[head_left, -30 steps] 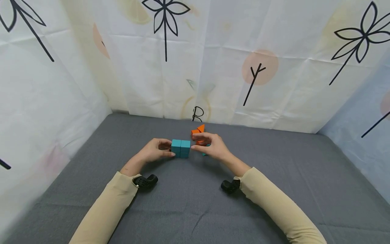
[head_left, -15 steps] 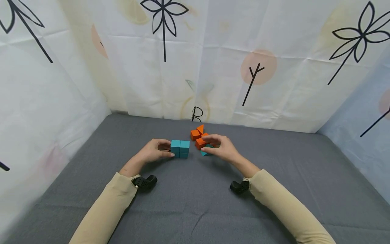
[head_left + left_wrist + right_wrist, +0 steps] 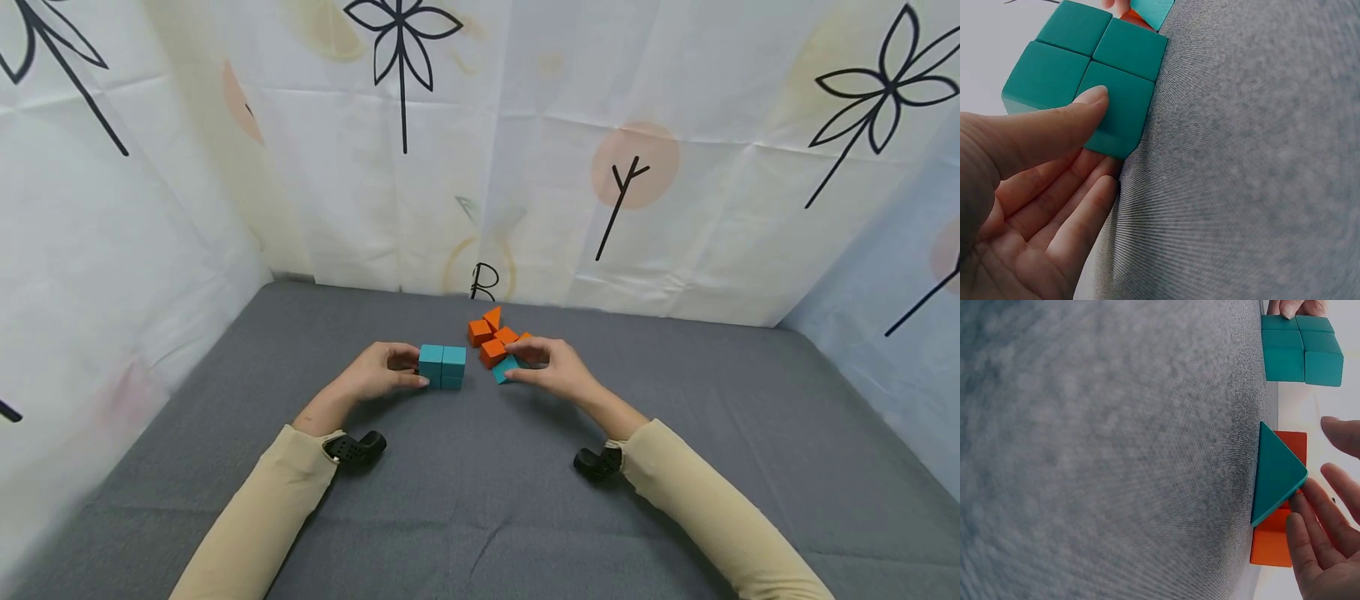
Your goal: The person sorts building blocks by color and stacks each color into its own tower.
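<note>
Several teal toy blocks form a two-by-two stack (image 3: 442,367) on the grey cloth. My left hand (image 3: 382,369) grips its left side, the thumb laid on the front face of a lower block (image 3: 1125,103) and the other fingers partly hidden behind. A teal triangular block (image 3: 1277,475) rests to the right of the stack, its peak pointing up. Over it my right hand (image 3: 557,367) spreads with relaxed fingers; in the right wrist view the fingertips are right at the peak and the thumb (image 3: 1342,434) stands apart from it.
Behind the triangular block lie orange blocks, among them a cube (image 3: 492,352), another cube (image 3: 480,332) and an orange triangular block (image 3: 492,317). The grey cloth (image 3: 465,500) covers the table, and a patterned white curtain (image 3: 540,217) stands along its back.
My right hand has moved right, away from the teal stack, to the teal triangular block, uncovering the orange blocks. The left hand still holds the stack in the same place.
</note>
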A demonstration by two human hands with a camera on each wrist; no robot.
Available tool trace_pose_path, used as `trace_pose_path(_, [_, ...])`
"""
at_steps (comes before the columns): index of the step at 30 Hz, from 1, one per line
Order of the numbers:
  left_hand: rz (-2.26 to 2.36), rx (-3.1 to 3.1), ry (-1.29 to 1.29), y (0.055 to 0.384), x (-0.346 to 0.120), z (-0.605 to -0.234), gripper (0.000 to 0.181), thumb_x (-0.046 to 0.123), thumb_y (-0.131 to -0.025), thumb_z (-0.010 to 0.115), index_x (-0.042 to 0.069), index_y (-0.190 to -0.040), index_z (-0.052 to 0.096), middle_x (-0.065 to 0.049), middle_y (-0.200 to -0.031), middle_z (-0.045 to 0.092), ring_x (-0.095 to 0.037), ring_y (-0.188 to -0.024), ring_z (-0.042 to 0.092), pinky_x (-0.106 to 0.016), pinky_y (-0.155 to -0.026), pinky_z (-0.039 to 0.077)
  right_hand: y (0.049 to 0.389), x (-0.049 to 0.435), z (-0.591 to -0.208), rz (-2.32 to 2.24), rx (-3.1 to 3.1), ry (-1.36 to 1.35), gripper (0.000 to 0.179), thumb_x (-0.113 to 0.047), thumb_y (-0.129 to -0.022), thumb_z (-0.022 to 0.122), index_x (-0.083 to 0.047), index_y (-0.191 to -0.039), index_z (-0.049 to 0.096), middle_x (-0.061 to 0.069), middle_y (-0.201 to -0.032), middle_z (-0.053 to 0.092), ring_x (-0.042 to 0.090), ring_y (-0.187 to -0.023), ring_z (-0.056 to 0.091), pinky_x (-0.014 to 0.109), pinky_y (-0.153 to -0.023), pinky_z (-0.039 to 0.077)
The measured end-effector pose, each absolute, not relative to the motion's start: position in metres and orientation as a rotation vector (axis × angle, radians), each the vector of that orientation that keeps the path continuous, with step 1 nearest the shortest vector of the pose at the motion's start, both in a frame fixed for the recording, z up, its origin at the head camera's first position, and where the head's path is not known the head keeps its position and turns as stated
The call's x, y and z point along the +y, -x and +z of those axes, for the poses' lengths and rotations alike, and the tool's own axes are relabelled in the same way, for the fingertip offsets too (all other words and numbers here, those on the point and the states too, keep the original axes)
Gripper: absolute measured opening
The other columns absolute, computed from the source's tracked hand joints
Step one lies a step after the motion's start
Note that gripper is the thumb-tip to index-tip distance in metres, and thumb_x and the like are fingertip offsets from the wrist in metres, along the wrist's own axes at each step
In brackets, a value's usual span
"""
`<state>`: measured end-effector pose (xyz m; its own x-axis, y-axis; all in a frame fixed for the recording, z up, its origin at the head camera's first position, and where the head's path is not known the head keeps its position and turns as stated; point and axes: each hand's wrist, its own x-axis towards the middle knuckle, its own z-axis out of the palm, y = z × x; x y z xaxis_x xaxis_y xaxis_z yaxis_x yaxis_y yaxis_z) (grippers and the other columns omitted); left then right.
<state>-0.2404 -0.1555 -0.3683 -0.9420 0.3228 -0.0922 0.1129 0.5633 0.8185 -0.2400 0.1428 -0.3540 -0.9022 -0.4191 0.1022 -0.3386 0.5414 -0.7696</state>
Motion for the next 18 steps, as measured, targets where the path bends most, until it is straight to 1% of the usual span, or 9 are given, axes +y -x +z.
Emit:
trace_pose_path(4, [1.316, 2.569, -0.363, 0.2408, -0.156, -0.3684, 0.046, 0.015, -0.085, 0.074, -0.002, -0.124, 0.06, -0.017, -0.121, 0.064, -0.03, -0.114, 0.059, -0.045, -0.098, 0.047, 0.2398, 0.1439, -0.3539, -1.279, 2.68, 0.667, 0.043, -0.015, -0.086, 0.072, -0.002, -0.126, 0.061, 0.02, -0.123, 0.062, 0.034, -0.109, 0.06, 0.046, -0.093, 0.049])
trace_pose_path(7, [1.317, 2.566, -0.358, 0.24, -0.1553, -0.368, 0.046, 0.015, -0.084, 0.074, -0.002, -0.124, 0.06, -0.018, -0.121, 0.064, -0.03, -0.114, 0.059, -0.045, -0.098, 0.047, 0.2392, 0.1443, -0.3537, -1.263, 2.675, 0.651, 0.042, -0.014, -0.086, 0.072, -0.003, -0.126, 0.062, 0.019, -0.123, 0.062, 0.032, -0.11, 0.059, 0.044, -0.093, 0.049])
trace_pose_path(8, [1.313, 2.576, -0.339, 0.24, -0.1545, -0.3684, 0.045, 0.015, -0.084, 0.074, -0.001, -0.124, 0.06, -0.016, -0.12, 0.065, -0.028, -0.113, 0.06, -0.042, -0.097, 0.048, 0.2389, 0.1444, -0.3537, -1.258, 2.672, 0.645, 0.042, -0.013, -0.086, 0.072, -0.003, -0.126, 0.062, 0.018, -0.123, 0.062, 0.032, -0.111, 0.059, 0.043, -0.094, 0.049])
trace_pose_path(14, [1.307, 2.579, -0.327, 0.2393, -0.1546, -0.3675, 0.046, 0.014, -0.084, 0.074, -0.001, -0.125, 0.06, -0.016, -0.122, 0.064, -0.028, -0.114, 0.059, -0.043, -0.097, 0.048, 0.2392, 0.1468, -0.3543, -1.21, 2.663, 0.613, 0.043, -0.01, -0.085, 0.072, -0.003, -0.127, 0.061, 0.02, -0.125, 0.06, 0.035, -0.113, 0.058, 0.041, -0.093, 0.05])
trace_pose_path(15, [1.312, 2.567, -0.34, 0.239, -0.1553, -0.367, 0.047, 0.015, -0.085, 0.073, -0.002, -0.126, 0.059, -0.018, -0.123, 0.063, -0.03, -0.115, 0.058, -0.046, -0.098, 0.047, 0.2391, 0.1472, -0.3542, -1.206, 2.66, 0.607, 0.043, -0.01, -0.086, 0.071, -0.003, -0.127, 0.061, 0.02, -0.126, 0.06, 0.035, -0.113, 0.058, 0.041, -0.093, 0.05])
trace_pose_path(18, [1.312, 2.567, -0.339, 0.2388, -0.1554, -0.3665, 0.046, 0.015, -0.085, 0.073, -0.001, -0.126, 0.059, -0.017, -0.123, 0.063, -0.03, -0.115, 0.058, -0.046, -0.098, 0.047, 0.2396, 0.1482, -0.3545, -1.197, 2.658, 0.604, 0.043, -0.009, -0.086, 0.071, -0.003, -0.128, 0.061, 0.021, -0.127, 0.059, 0.036, -0.113, 0.059, 0.041, -0.093, 0.051])
